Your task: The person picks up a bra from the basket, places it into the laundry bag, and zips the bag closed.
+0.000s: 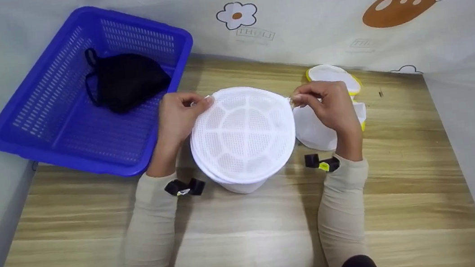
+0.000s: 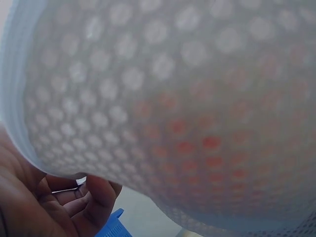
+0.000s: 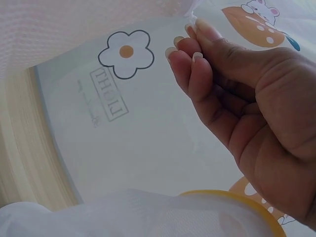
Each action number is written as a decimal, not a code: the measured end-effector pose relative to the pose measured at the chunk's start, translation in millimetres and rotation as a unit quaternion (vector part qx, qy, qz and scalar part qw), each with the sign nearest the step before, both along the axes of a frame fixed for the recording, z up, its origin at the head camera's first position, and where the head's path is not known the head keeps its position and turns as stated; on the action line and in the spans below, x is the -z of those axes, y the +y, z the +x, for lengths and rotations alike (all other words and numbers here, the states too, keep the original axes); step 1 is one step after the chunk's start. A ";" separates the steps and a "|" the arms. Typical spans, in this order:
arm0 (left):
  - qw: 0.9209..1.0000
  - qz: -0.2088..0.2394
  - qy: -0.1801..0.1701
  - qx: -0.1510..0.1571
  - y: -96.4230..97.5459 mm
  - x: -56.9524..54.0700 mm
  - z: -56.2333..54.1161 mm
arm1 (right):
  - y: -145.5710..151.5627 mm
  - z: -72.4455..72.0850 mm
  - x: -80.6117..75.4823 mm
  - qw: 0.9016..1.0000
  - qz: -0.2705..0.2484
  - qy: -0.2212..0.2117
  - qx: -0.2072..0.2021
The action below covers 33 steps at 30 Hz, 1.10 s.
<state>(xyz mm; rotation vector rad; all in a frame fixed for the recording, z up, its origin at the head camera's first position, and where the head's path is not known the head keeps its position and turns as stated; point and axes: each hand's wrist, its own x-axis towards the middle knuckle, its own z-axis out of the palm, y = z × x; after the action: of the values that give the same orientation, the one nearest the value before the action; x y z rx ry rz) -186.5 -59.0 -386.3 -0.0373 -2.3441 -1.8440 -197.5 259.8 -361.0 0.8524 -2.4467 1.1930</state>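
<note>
A round white mesh laundry bag (image 1: 244, 135) is held up off the table between my two hands, its flat ringed face turned upward. My left hand (image 1: 178, 115) pinches its upper left rim between thumb and fingers. At the upper right edge, my right hand (image 1: 326, 102) pinches a small bit of the bag, possibly the zipper end; the fingertips hide it. In the left wrist view the mesh (image 2: 123, 74) fills most of the picture, with the left hand (image 2: 54, 202) at its edge. The right wrist view shows the right hand's (image 3: 247, 94) thumb and fingertips together at the bag.
On the left stands a blue plastic basket (image 1: 127, 160) with a black strapped garment (image 1: 129, 81) inside. White mesh pieces with yellow trim (image 1: 332, 77) lie behind my right hand on the wooden table (image 1: 411, 184). A patterned sheet (image 1: 295, 13) rises along the back.
</note>
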 end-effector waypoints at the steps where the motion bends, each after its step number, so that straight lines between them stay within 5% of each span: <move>1: 1.000 0.000 -0.001 0.000 0.0 -0.1 0.0 | 0.1 0.2 -0.1 1.000 0.001 -0.002 0.001; 33: 0.999 -0.012 -0.007 -0.036 3.7 0.8 0.0 | 5.3 3.6 -2.3 1.000 0.003 -0.017 -0.004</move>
<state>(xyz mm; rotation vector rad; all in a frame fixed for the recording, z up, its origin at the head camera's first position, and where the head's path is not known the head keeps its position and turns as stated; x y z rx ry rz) -186.5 -55.4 -387.1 0.0552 -2.3446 -1.7888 -193.9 265.1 -358.7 0.8503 -2.4775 1.2124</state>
